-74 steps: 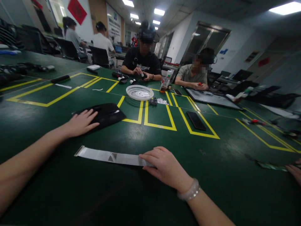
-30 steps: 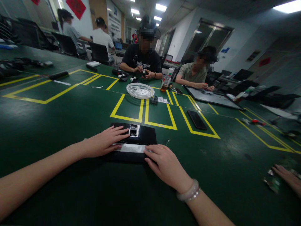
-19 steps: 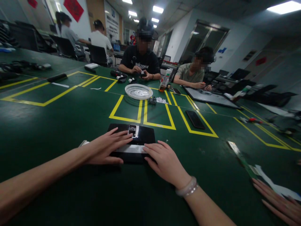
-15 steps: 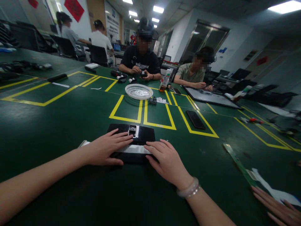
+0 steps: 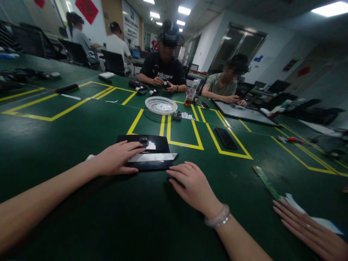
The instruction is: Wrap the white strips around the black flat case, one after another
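A glossy black flat panel (image 5: 160, 145) lies on the green table, with a small dark square fitting (image 5: 144, 140) near its far edge. A pale, shiny flat strip (image 5: 160, 157) runs across the panel, and its pointed right end sticks out past the panel's side. My left hand (image 5: 116, 157) rests on the panel's left part and over the strip, fingers stretched out and covering part of both. Close to the panel's near right corner, my right hand (image 5: 190, 183) lies on the table with its fingers extended and nothing in it.
Beyond the panel stand a white round basket (image 5: 161, 106) and a small grey part (image 5: 177, 116). A black phone (image 5: 226, 138) lies to the right. At lower right, another person's hand (image 5: 307, 224) touches a green strip (image 5: 268, 183). Yellow tape (image 5: 185, 145) marks the table.
The panel and strip have slid away from me and left, along with my left hand. My right hand stays about where it was, now off the strip. The neighbour's hand and green strip shifted left.
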The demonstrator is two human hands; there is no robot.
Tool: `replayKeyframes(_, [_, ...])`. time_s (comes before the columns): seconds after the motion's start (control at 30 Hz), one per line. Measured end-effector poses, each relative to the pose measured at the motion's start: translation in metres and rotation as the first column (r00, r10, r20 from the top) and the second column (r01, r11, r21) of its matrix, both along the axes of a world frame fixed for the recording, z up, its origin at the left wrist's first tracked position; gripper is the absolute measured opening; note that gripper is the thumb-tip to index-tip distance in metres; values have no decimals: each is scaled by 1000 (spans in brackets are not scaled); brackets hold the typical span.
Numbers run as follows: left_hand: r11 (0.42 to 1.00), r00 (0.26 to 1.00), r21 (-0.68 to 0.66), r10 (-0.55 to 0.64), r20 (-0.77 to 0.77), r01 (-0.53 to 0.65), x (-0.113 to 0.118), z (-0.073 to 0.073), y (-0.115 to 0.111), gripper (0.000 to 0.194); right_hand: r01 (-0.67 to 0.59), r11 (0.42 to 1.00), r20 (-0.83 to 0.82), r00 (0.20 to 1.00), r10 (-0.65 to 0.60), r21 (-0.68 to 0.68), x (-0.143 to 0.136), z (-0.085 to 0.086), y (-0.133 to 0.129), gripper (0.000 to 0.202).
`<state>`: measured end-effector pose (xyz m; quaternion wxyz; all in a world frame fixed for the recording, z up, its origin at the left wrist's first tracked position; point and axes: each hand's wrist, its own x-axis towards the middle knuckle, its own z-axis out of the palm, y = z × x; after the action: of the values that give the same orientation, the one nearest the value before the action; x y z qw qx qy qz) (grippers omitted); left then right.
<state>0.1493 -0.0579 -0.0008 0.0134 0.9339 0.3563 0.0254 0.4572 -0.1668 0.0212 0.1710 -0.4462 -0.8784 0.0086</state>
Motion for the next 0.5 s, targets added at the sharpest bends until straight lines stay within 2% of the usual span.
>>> replayKeyframes(0.17, [979, 979, -10, 203, -32, -203, -36, -1, 31, 82, -19, 999, 13, 1000, 20, -35, 1, 1, 0, 26])
replayKeyframes(0.3, [919, 920, -53, 391, -2, -391, -76, -1, 51, 81, -31, 998, 23, 999, 32, -55, 2, 1, -1, 24])
replayKeyframes(0.5, [827, 826, -75, 561, 54, -557, -143, -5, 73, 87, -32, 995, 41, 999, 36, -100, 1, 2, -1, 24])
